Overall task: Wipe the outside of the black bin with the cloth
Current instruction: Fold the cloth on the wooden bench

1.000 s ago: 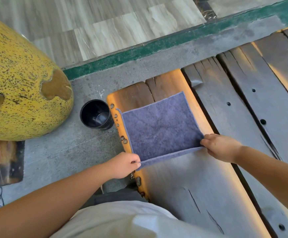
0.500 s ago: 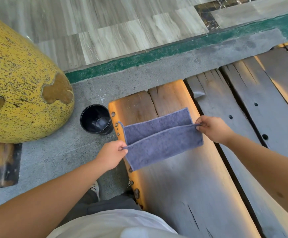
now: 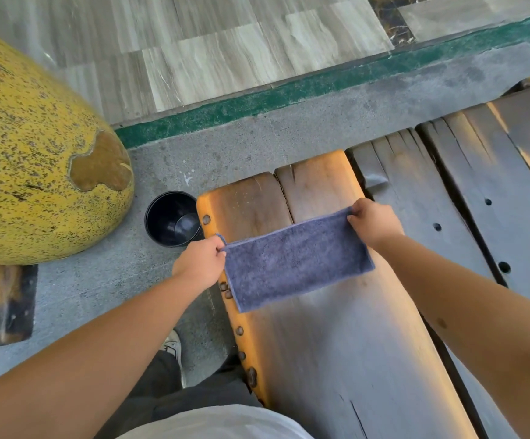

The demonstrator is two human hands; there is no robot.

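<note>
On the wooden bench (image 3: 336,343), the folded cloth (image 3: 295,264) is pinched at its far corners by the left hand (image 3: 199,264) and right hand (image 3: 374,221). Wiping appears unstarted; next, the black bin (image 3: 173,218), on the ground beside the bench end, must be reached.

Your cloth (image 3: 295,264) on the counter (image 3: 336,359), your left hand (image 3: 201,263) and right hand (image 3: 374,224) pinching its far corners, bin (image 3: 172,223) on the floor (image 3: 99,280) just left of the counter, large pot (image 3: 36,153) further left.

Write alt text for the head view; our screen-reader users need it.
Two bare hands, left hand and right hand, hold a folded blue-grey cloth on a wooden bench. A black bin stands on the concrete beside a yellow speckled pot.
</note>
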